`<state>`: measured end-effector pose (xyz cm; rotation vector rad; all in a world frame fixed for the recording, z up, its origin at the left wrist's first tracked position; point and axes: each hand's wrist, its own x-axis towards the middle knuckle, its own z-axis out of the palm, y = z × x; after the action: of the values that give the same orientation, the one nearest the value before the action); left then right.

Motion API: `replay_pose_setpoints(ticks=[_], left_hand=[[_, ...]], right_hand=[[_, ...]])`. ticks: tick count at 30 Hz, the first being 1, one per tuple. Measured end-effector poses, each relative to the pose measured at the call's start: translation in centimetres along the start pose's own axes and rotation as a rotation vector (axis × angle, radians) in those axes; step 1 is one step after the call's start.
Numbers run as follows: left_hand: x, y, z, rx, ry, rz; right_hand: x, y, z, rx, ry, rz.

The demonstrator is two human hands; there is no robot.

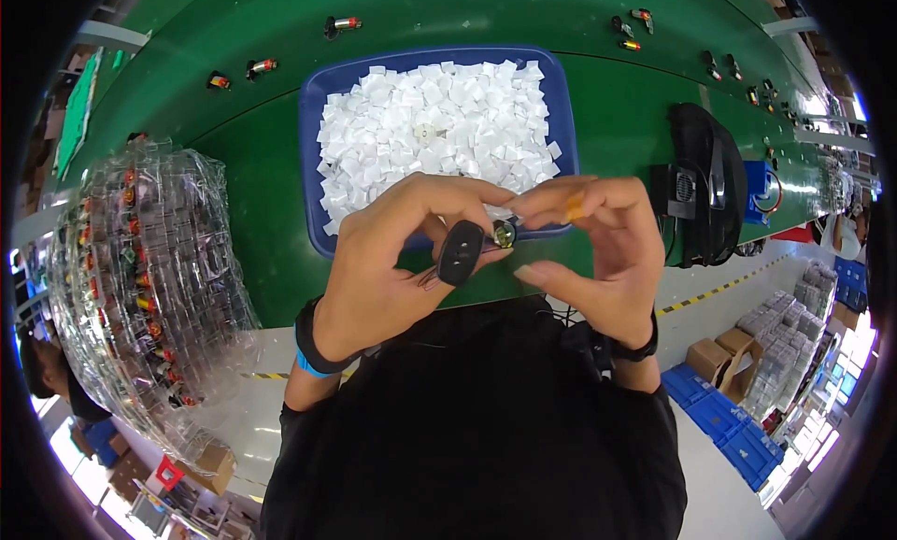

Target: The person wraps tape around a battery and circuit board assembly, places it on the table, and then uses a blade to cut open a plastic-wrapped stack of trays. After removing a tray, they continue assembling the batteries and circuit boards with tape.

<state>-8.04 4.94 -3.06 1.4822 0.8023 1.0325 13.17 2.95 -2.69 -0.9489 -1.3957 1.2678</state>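
Note:
My left hand (388,260) grips a small device with a black oval end piece (461,252) and a round, shiny metallic end (505,234). Thin wires show below its black end, near my palm. Just to the right, my right hand (612,250) is open, thumb and index finger apart, its index fingertip close to the metallic end. Something small and orange (574,206) shows at one of its fingers; whether it is worn or held is unclear. Both hands are over the near edge of a blue tray (566,120) full of small white square pieces (439,120).
On the green table (617,101), several small red-and-black devices (343,26) lie along the far side. Stacked clear plastic trays (168,269) of similar devices stand left. A black bag (701,185) and a blue box (759,190) are right; blue crates (719,428) sit on the floor.

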Motion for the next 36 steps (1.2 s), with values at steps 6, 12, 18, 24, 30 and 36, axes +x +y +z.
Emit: replay_pose_setpoints(ticks=[6,12,18,24,30,36], left_hand=[[0.3,0.4,0.0,0.152,-0.003,0.0],[1.0,-0.4,-0.8,0.304,-0.097,0.101],[0.8,-2.8,0.5,0.198,0.047,0.204],[0.3,-4.0,-0.4,0.055,-0.034,0.222],[0.3,-2.3,-0.7,0.134,-0.12,0.083],[0.0,-2.6,0.5,-0.243,0.008,-0.038]], right_hand=[[-0.3,0.3,1.1,0.042,0.041,0.084],[-0.6,0.7,1.0,0.046,0.132,0.075],[-0.9,1.3,1.8,0.042,0.216,-0.005],[-0.3,0.4,0.4,-0.025,0.059,0.004],[0.2,0.2,0.8,-0.148,0.066,0.007],[0.0,1.0,1.2,-0.04,0.193,0.047]])
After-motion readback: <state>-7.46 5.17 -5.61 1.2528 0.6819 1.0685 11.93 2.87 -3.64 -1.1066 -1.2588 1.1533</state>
